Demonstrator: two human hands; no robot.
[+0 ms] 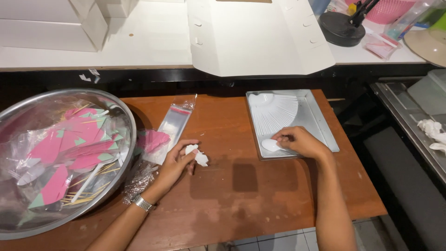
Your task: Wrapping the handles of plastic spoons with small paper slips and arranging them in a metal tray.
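Both forearms reach over the brown bench (pixel 241 195); left hand (pixel 179 160) pinches a white plastic spoon (pixel 199 157) mid-bench; right hand (pixel 299 142), fingers closed, grips another spoon (pixel 271 145), bowl pointing left, in the metal tray (pixel 320 125).

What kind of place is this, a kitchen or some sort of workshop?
Probably a small food-packing station. A metal tray holds fanned white plastic spoons, a steel bowl holds bagged sets of pink napkins and toothpicks, and a flat white carton lies behind.
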